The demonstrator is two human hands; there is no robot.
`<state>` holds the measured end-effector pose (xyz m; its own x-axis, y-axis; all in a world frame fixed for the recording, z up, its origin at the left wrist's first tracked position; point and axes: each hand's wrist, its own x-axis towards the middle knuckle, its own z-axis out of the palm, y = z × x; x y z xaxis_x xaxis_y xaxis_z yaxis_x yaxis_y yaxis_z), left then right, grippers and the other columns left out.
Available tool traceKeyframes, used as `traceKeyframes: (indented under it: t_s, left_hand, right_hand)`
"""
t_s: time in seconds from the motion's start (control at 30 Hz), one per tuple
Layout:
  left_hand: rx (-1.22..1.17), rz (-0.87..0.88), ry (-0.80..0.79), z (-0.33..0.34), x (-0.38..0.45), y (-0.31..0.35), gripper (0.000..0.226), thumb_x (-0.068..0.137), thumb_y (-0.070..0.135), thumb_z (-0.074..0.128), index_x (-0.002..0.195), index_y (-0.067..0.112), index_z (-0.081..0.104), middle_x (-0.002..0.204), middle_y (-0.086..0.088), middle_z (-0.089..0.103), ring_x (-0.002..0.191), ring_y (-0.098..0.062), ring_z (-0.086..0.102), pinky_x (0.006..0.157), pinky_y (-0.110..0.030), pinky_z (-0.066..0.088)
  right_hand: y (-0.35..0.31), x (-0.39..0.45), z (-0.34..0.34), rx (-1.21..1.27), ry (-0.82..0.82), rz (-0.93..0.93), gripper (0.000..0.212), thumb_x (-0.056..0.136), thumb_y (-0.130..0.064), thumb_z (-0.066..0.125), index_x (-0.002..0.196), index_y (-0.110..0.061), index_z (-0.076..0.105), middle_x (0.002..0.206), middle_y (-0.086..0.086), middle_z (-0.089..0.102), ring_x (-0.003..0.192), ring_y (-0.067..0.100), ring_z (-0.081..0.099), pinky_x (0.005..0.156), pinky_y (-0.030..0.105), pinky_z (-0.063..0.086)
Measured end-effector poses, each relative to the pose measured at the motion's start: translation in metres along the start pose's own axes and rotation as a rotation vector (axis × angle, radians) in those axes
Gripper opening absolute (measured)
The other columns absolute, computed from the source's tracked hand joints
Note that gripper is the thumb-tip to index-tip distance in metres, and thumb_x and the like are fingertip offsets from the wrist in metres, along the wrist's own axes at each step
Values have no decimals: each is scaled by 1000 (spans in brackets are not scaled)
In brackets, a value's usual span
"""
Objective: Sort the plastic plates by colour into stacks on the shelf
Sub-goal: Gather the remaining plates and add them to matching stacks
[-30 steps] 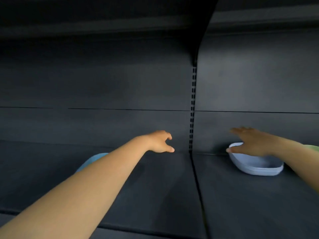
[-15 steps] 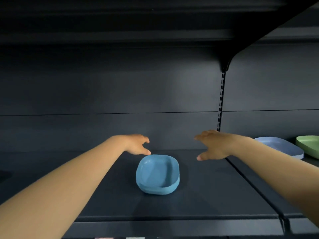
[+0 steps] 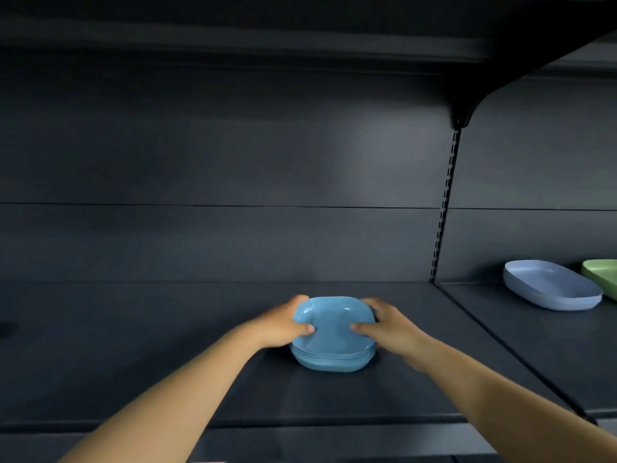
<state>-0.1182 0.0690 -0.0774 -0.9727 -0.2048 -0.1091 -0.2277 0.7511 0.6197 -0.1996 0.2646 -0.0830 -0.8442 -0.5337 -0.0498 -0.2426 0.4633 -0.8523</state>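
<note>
Both hands on the bright blue stack [image 3: 332, 342], mid shelf [image 3: 384, 392], left bay. Left hand [image 3: 283, 324] gripping the stack's left side, thumb over the rim, fingers curled round the far corner. Right hand [image 3: 389, 325] mirroring on the right side, thumb on the rim, fingers wrapped behind. Top plate tilted up toward camera, lower plates nested flat under it; layered edges visible along the front. Unclear whether lifting the whole stack or just seating the top plate.

Pale lavender-blue stack [image 3: 551, 289] in the right bay, past the slotted upright [image 3: 442, 228], well apart. Green plate [image 3: 601, 275] just beside it, cut off by frame edge.

Progress, judged: three colours already separated into own spots, so sorting looks mostly done. Left: squaring or placing the blue stack. No loose unsorted plates visible; anything outside frame unknown.
</note>
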Motion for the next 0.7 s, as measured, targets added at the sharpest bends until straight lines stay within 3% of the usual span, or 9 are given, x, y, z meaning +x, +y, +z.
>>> traceKeyframes:
  t_s: [0.1, 0.2, 0.27, 0.47, 0.6, 0.7]
  left_hand:
    - [-365, -53, 90, 13, -4, 0, 51, 90, 13, 58, 136, 27, 39, 124, 4, 55, 112, -15, 52, 92, -25, 40]
    - [-737, -153, 234, 27, -3, 9, 46, 87, -6, 54, 128, 16, 51, 110, -4, 61, 101, -22, 57, 83, -30, 46]
    - [-915, -182, 229, 34, -4, 23, 42, 86, -12, 51, 120, 14, 55, 100, -4, 64, 94, -25, 59, 75, -33, 50]
    - [-1074, -115, 237, 56, 3, 85, 50, 85, -17, 47, 118, 20, 55, 106, -3, 63, 99, -25, 59, 72, -32, 50]
    - [-1172, -115, 223, 91, 21, 147, 53, 84, -18, 42, 115, 24, 56, 110, -4, 63, 104, -29, 59, 77, -39, 52]
    - [-1175, -120, 225, 130, 42, 202, 42, 85, -8, 50, 108, 27, 58, 108, -4, 64, 105, -30, 60, 87, -43, 52]
  right_hand:
    - [6, 1, 6, 211, 48, 56, 44, 83, -3, 64, 122, -21, 56, 108, 0, 66, 94, 16, 64, 62, 22, 46]
    - [9, 5, 6, 343, 108, 120, 51, 79, 8, 61, 121, -21, 58, 108, 2, 66, 101, 22, 62, 79, 32, 52]
    - [11, 3, 4, 447, 163, 157, 51, 79, 13, 58, 119, -19, 59, 109, 3, 65, 104, 25, 60, 86, 35, 50]
    - [28, -14, -46, 726, 264, 160, 41, 82, 6, 63, 115, -18, 63, 110, 5, 67, 103, 28, 61, 64, 31, 49]
    - [53, -31, -104, 783, 335, 111, 36, 84, 3, 62, 110, -22, 64, 105, 2, 67, 101, 28, 61, 75, 38, 51]
    - [82, -41, -157, 778, 405, 82, 40, 81, 6, 63, 110, -21, 65, 105, 3, 68, 101, 29, 62, 82, 41, 52]
